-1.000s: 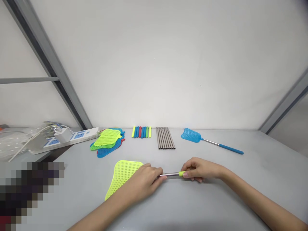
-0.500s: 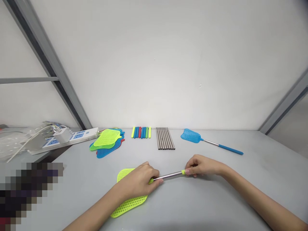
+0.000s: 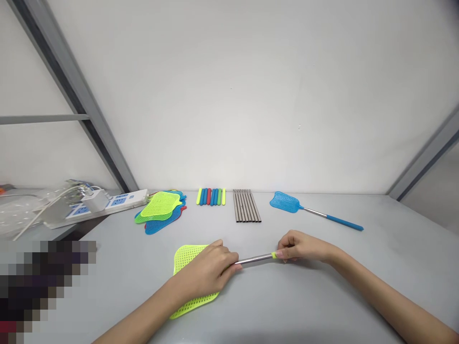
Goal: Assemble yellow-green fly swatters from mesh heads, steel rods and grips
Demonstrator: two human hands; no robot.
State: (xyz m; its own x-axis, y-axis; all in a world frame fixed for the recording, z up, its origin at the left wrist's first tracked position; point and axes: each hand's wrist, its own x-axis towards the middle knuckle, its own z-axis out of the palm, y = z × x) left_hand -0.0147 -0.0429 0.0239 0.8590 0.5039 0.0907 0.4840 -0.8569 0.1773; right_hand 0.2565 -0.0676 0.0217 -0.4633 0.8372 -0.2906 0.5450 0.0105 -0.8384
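Observation:
A yellow-green fly swatter lies across the near part of the table, its perforated head [image 3: 191, 255] partly hidden under my left hand [image 3: 211, 270]. That hand is closed around the neck, where the head meets the metal rod [image 3: 255, 259]. At the rod's other end my right hand [image 3: 299, 246] pinches a yellow-green handle grip [image 3: 275, 255], most of it covered by the fingers. The rod shows bare between the two hands. Behind my right hand lies a whole blue fly swatter [image 3: 287, 202] with a metal rod and blue handle.
Fly swatter heads [image 3: 161, 205] in several colours are piled at the back left. Several coloured handle grips [image 3: 211, 197] and several metal rods [image 3: 246, 206] lie in rows by the wall. A power strip [image 3: 122, 203] with plugs and cables stands far left.
My left hand has slid slightly along toward the rod and now covers the yellow-green neck. The swatter head has turned a little; my right hand keeps its pinch on the grip.

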